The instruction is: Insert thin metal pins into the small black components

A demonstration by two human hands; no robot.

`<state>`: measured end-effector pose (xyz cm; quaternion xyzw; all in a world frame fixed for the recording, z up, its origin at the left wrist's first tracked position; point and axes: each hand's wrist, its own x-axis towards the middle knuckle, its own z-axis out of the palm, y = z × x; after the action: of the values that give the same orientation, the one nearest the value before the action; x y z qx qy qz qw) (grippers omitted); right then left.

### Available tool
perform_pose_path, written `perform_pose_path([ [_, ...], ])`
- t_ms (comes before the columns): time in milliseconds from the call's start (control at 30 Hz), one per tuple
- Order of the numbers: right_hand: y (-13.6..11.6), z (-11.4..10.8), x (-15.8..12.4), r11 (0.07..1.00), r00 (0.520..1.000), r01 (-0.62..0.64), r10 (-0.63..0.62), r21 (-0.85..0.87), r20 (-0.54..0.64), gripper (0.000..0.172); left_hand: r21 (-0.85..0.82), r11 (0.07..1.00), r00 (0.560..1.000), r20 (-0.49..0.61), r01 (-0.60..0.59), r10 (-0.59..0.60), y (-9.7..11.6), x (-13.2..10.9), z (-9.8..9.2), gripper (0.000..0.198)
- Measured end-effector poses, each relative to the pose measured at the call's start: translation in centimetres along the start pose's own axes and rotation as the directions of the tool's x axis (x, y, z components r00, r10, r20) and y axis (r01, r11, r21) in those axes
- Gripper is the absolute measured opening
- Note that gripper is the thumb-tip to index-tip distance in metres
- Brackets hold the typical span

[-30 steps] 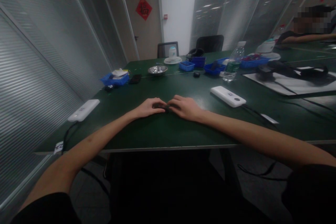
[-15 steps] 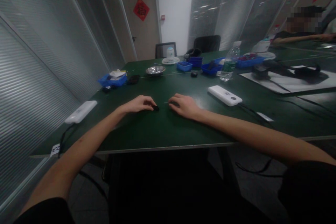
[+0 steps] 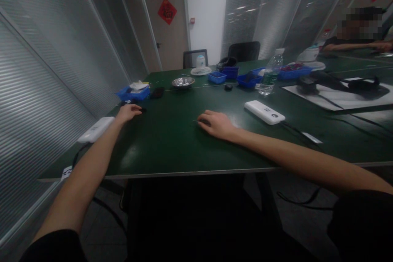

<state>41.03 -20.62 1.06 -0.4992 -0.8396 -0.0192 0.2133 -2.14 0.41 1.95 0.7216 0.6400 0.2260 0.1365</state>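
My left hand (image 3: 128,112) is at the left side of the green table, its thumb and fingers pinched on a small black piece (image 3: 143,110). What kind of piece it is, I cannot make out. Close by lie a blue tray (image 3: 133,95) with white and yellow items and a flat black object (image 3: 157,92). At the middle of the table rests my right hand (image 3: 216,124), fingers curled. A thin metal shaft (image 3: 195,121) pokes out from its fingertips to the left; the rest of that tool is mostly hidden by the hand.
White power banks (image 3: 264,112) with cables lie on both sides. A metal bowl (image 3: 183,82), blue trays (image 3: 217,77) and a water bottle (image 3: 270,74) stand farther back. Black gear lies on a white board (image 3: 328,100) at right; another person sits at far right.
My left hand has moved left and away from me, from the table's middle to near the blue tray, carrying the small black piece. The right hand stays put, still holding the thin-shafted tool.
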Motion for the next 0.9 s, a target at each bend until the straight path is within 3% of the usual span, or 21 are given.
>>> perform_pose_path([
  [233,0.0,0.1,-0.2,1.0,1.0,0.006,-0.006,0.013,0.014,0.028,0.183,0.971,0.985,0.053,0.152,-0.164,-1.0,0.6,-1.5,0.024],
  [367,-0.2,-0.2,-0.4,1.0,0.999,0.007,-0.008,0.031,0.037,0.029,0.24,0.954,0.972,0.104,0.179,-0.208,-0.8,0.6,-1.7,0.019],
  [667,-0.4,-0.3,-0.7,0.995,0.996,0.057,-0.063,0.082,0.068,0.03,0.302,0.951,0.997,0.023,0.062,-0.072,-1.2,0.1,-2.0,0.015],
  [900,-0.2,-0.1,-0.8,0.993,0.995,0.067,-0.074,0.102,0.071,0.03,0.053,0.998,0.999,-0.034,0.013,-0.011,0.2,-0.6,-1.8,0.029],
])
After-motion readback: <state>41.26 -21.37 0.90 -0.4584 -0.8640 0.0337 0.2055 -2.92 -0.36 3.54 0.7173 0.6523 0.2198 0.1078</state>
